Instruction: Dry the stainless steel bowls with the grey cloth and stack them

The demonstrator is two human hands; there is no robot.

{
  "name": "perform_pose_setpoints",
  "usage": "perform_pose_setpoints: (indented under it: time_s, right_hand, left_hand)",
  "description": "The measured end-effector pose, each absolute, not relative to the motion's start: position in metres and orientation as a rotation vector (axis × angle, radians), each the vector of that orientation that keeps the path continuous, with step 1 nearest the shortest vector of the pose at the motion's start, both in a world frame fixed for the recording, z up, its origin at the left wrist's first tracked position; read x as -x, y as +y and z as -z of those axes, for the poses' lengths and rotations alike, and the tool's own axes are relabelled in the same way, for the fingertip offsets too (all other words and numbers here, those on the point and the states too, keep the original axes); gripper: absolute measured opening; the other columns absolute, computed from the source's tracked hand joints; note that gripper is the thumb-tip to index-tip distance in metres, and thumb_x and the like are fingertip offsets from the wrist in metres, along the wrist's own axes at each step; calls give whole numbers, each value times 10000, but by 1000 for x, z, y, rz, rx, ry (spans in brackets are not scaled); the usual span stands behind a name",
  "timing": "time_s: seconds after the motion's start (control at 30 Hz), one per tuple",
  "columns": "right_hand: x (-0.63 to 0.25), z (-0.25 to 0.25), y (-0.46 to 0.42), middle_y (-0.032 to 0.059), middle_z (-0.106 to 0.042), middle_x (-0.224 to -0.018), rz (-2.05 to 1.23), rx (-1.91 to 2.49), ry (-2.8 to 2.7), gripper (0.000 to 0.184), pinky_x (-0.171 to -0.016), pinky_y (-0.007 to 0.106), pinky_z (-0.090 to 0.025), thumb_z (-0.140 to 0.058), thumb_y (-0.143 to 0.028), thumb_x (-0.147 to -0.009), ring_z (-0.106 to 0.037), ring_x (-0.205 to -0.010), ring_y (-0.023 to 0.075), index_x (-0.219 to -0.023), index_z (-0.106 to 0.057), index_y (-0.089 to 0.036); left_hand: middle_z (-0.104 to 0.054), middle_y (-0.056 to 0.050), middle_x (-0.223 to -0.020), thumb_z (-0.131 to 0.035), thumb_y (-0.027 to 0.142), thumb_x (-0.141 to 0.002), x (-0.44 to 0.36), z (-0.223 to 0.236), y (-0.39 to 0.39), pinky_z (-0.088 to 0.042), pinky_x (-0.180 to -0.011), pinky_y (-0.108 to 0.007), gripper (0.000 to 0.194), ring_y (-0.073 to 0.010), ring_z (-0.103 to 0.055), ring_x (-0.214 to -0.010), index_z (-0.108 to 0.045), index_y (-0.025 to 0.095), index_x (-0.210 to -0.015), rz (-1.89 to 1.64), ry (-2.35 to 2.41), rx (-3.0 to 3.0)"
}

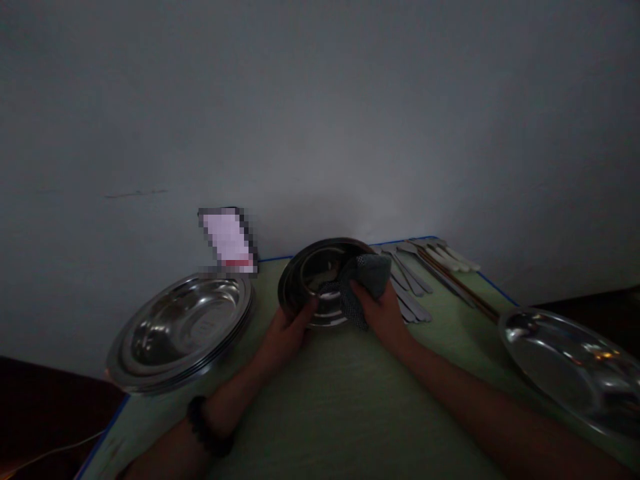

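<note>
Both my hands are at a round metal bowl (320, 263), tilted up above the middle of the table. My left hand (293, 327) grips its lower left rim, the thumb lying over the edge; the other fingers are hidden behind the bowl. In my right hand (383, 310) is a dark grey patterned cloth (367, 280), bunched up and pressed against the bowl's right side. Part of the cloth reaches down over the rim.
A stack of metal bowls (180, 333) stands on the left. Behind it a blurred-out upright panel (227, 237) leans near the wall. Several spoons and forks (410, 273) lie at the back right, beside chopsticks (460, 283). An oval metal dish (570, 367) sits at the right edge.
</note>
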State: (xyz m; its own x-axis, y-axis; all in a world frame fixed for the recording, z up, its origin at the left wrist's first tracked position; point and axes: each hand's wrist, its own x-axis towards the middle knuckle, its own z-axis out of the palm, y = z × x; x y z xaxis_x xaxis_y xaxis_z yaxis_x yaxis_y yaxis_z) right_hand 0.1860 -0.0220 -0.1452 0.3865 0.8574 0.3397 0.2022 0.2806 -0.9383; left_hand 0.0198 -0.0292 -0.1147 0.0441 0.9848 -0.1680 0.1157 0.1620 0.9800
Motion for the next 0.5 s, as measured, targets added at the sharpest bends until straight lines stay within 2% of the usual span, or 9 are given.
perform_pose_setpoints:
  time_s: [0.13,0.23,0.33,0.5]
  right_hand:
    - [-183,144,-24,89,-702,-1026,-644,1223,-1295,316,-892,426,-469,-628,-427,-767,-637,-973,264,-984,-642,-197]
    - [-182,144,-25,81,-716,-940,-647,1231,-1279,282,-828,399,-492,-572,-444,-809,-651,-898,256,-914,-651,-194]
    - [-184,144,-24,83,-713,-936,-622,1240,-1177,324,-815,379,-494,-547,-471,-827,-651,-894,249,-938,-636,-180]
    - [-185,142,-23,108,-698,-1016,-600,1244,-1106,399,-877,398,-476,-549,-503,-822,-638,-967,254,-1035,-604,-169]
  left_hand:
    - [-436,74,-419,-658,580,-668,-20,111,-32,-248,-354,-190,401,-60,-351,-345,-566,191,-693,-877,1271,-1157]
    - [-423,68,-387,-645,569,-692,-20,110,-32,-252,-358,-194,391,-68,-354,-341,-556,192,-637,-850,1286,-1162]
    - [-544,44,-506,-681,500,-681,-22,110,-32,-331,-396,-200,331,-80,-431,-395,-605,185,-747,-959,1376,-1026]
    - [-569,38,-568,-655,419,-712,-23,111,-30,-326,-398,-197,264,-91,-453,-429,-639,174,-812,-1066,1441,-1088]
